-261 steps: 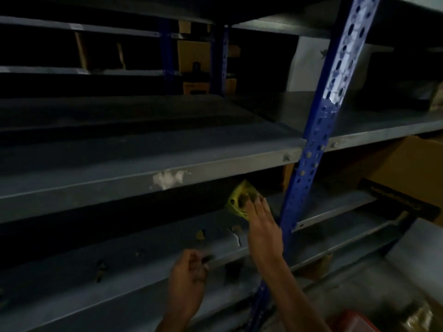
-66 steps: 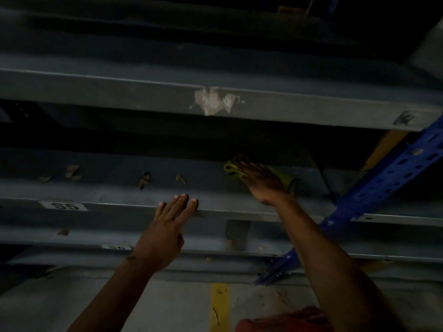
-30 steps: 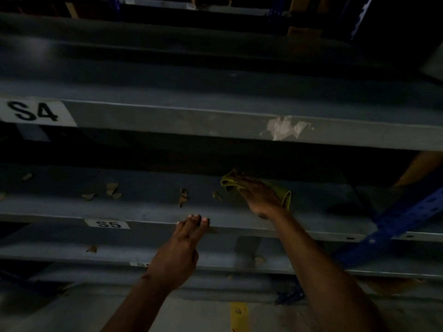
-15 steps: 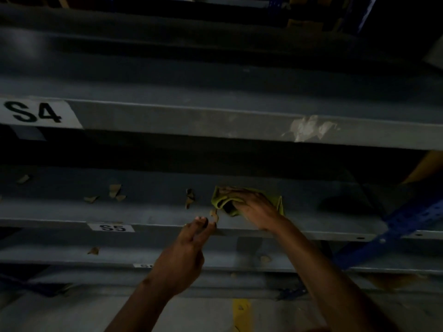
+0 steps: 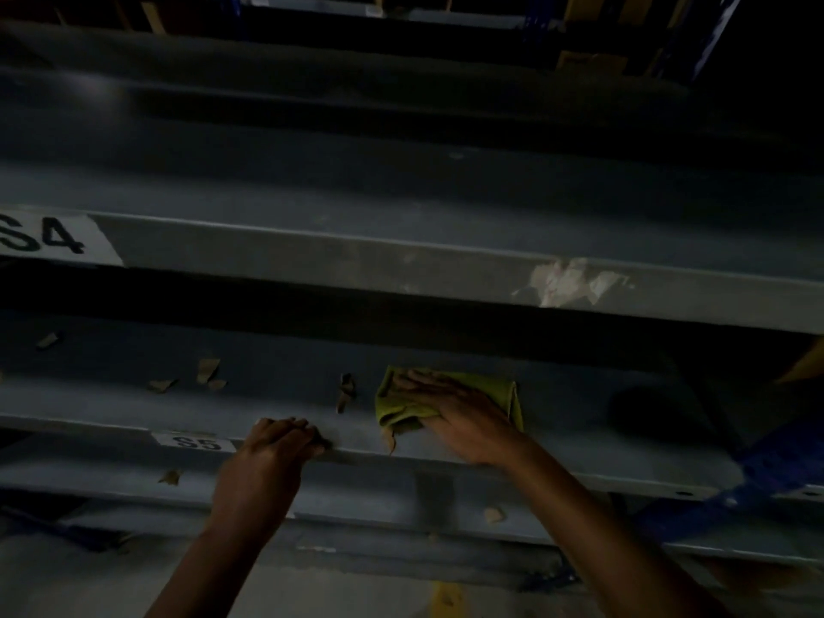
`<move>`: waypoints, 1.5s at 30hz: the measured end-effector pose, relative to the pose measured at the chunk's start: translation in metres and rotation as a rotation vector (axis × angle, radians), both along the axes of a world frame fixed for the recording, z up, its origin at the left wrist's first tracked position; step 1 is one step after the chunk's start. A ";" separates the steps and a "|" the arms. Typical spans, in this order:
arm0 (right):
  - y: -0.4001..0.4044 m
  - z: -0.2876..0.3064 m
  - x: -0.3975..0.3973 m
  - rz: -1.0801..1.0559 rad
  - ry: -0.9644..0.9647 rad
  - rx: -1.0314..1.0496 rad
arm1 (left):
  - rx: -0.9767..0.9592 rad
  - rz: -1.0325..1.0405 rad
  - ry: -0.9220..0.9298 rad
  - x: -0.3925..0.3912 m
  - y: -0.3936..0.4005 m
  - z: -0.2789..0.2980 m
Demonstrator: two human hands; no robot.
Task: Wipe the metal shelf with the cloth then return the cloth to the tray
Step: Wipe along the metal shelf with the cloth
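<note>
- Head view: the right hand [image 5: 463,421] lies flat on the yellow-green cloth [image 5: 403,410], fingers [image 5: 414,380] straight and spread over it, pressing it onto the metal shelf [image 5: 579,408] marked S5 [image 5: 196,441].
- The left hand [image 5: 267,452] rests on the shelf's front lip, just left of the right hand; its fingers [image 5: 290,428] curl over the edge and hold nothing else.
- The cloth is bunched under and ahead of the right fingers, with one corner showing beyond the wrist side.
- Progress, as a judgement: wiping is under way and not finished. Scraps of brown debris [image 5: 207,372] lie on the shelf well to the left of both hands, one piece [image 5: 345,392] sits between the cloth and the left fingers, and another [image 5: 391,439] hangs at the lip just below the cloth.
- To the right of the right hand the shelf shows no scraps, though it is dim there.
- Still to do: sweep the left stretch, then carry the cloth to the tray, which is not in view.
- The surface is grey painted steel, dull and smooth, with a folded front edge.
- Above the hands runs the shelf labelled S4 [image 5: 42,238], with a torn patch of tape [image 5: 570,283] on its face.
- A blue upright [image 5: 722,497] stands to the right of the right forearm; grey floor with a yellow mark [image 5: 446,597] shows below the arms. The room is dark, and further racking beyond is hard to make out.
</note>
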State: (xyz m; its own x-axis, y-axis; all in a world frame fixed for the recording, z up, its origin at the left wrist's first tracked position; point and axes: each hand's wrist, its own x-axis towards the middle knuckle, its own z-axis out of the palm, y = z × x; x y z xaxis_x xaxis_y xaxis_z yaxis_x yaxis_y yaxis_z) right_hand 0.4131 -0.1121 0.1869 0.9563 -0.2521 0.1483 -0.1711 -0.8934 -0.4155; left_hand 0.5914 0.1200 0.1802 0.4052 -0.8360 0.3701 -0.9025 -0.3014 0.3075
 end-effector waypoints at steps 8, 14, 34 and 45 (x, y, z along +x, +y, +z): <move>-0.013 -0.004 0.034 -0.141 0.082 -0.027 | 0.020 0.019 -0.037 0.001 0.001 0.002; 0.006 -0.012 0.029 -0.061 0.070 -0.057 | -0.020 0.005 -0.107 0.003 0.002 -0.005; 0.018 -0.005 0.029 -0.017 0.058 0.144 | -0.056 -0.008 -0.142 0.011 0.004 -0.030; 0.012 -0.001 0.084 -0.017 0.115 0.046 | 0.025 -0.016 -0.034 0.012 0.006 -0.016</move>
